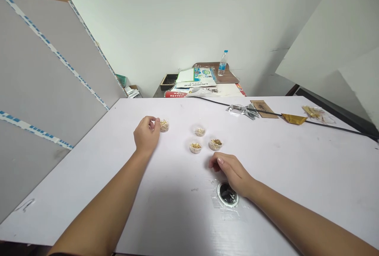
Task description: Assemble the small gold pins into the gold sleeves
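My left hand (pixel 147 133) rests at the left side of a small clear cup (pixel 164 126) holding thin gold-coloured pins. Its fingers are curled in, and the thumb overlaps the cup's edge; anything inside the fingers is hidden. Nearer the middle stand three similar cups: one with pale pieces (pixel 200 131), one with gold pins (pixel 195 148) and one with darker gold pieces (pixel 216 144). Just in front of that last cup, my right hand (pixel 232 169) lies on the white table (pixel 166 208) with bent fingers and the thumb against them. What it may hold cannot be seen.
A round dark hole with a white rim (pixel 227 194) lies under my right wrist. Across the back right runs a black cable (pixel 213 101), near a clear packet (pixel 241 110), brown card (pixel 263 109) and gold wrapper (pixel 293 119). A grey partition (pixel 44 78) borders the left.
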{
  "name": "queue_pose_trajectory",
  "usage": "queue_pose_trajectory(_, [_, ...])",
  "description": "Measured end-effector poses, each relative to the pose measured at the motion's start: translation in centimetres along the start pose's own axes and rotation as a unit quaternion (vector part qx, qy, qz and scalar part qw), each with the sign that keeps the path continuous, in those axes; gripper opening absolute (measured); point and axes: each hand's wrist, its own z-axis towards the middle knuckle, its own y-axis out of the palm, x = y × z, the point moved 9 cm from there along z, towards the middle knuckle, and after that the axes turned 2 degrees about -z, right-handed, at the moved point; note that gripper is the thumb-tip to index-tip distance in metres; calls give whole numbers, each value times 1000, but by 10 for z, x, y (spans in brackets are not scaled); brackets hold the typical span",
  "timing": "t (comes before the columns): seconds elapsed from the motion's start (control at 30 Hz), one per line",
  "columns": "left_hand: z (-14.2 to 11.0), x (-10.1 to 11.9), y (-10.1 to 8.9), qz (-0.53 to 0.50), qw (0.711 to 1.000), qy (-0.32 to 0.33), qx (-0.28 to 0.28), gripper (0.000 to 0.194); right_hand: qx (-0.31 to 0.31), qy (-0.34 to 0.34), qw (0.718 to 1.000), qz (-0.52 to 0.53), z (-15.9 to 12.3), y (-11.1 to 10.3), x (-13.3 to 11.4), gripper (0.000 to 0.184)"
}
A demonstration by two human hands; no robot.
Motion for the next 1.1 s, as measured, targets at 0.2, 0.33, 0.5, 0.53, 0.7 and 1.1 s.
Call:
queue_pose_trajectory(0.2, [-11, 3, 10, -74, 997, -3, -21, 24, -3, 21, 999, 25, -2, 0, 7, 53])
queue_pose_trajectory(0.33, [-25, 20, 27, -114, 988, 51, -89, 25, 4, 38, 999, 7, -2, -2, 8, 56])
queue_pose_trajectory(0.5, [-44, 43, 45, -141, 960, 130, -204, 20, 3, 37, 998, -54, -1, -4, 8, 55])
queue_pose_trajectory(0.53, [-47, 46, 47, -143, 955, 138, -221, 19, -1, 30, 998, -60, -1, -3, 7, 55])
queue_pose_trajectory(0.7, [-54, 52, 53, -147, 942, 149, -263, 19, 4, -33, 998, -62, 1, -5, -5, 50])
queue_pose_trajectory(1.1, [-60, 59, 57, -138, 935, 151, -291, 21, -53, -111, 990, -67, -1, 2, -21, 24])
